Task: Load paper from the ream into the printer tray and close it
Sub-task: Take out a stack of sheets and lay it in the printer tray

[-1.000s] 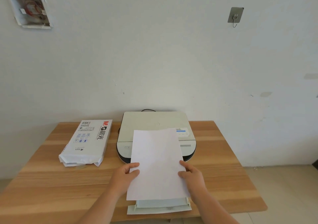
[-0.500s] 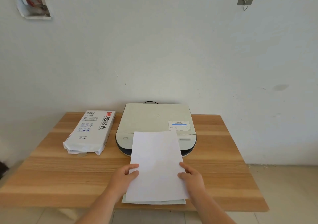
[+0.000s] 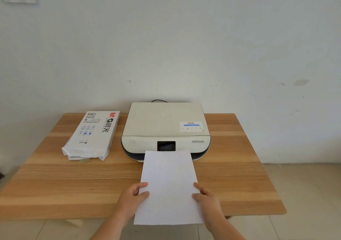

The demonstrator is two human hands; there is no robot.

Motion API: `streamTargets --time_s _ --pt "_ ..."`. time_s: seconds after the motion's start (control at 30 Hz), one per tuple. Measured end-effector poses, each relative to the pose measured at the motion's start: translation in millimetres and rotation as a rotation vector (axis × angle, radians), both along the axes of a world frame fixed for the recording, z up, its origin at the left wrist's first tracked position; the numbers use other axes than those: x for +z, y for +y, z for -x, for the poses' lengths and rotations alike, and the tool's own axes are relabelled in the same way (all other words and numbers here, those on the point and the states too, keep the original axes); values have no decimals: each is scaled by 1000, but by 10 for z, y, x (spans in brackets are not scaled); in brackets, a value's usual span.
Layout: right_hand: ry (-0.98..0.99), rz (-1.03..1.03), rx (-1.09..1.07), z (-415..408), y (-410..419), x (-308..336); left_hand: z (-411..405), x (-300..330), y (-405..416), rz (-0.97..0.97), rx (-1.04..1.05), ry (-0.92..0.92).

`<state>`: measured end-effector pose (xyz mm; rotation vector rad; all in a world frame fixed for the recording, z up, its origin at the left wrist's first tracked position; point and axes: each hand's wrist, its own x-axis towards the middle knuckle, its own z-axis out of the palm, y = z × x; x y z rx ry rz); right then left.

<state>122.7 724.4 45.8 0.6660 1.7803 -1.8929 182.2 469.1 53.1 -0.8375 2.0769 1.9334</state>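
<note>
Ream lies left of printer on table.

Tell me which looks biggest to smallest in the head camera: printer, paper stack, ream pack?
1. printer
2. paper stack, though it is nearer the camera, so this is unsure
3. ream pack

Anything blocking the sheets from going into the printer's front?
Nothing visible. The paper, held by the left hand and right hand, leads straight to the printer; its tray is hidden beneath.

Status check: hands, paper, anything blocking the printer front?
Left hand and right hand both gripping paper. Sheets' far edge at printer front. Tray hidden. Nothing blocking.
</note>
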Motion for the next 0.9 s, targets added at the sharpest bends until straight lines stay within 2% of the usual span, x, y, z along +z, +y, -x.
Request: streamTargets --time_s 0.33,0.6,0.9 --pt "-60 -60 -45 -281 6 -246 -196 -373 -72 -22 -16 -81" --pt "-91 -117 -11 -326 42 -404 -229 -573 -61 -73 -38 -134" --pt "-163 -184 45 -288 54 -559 -153 -646 3 -26 -85 -202"
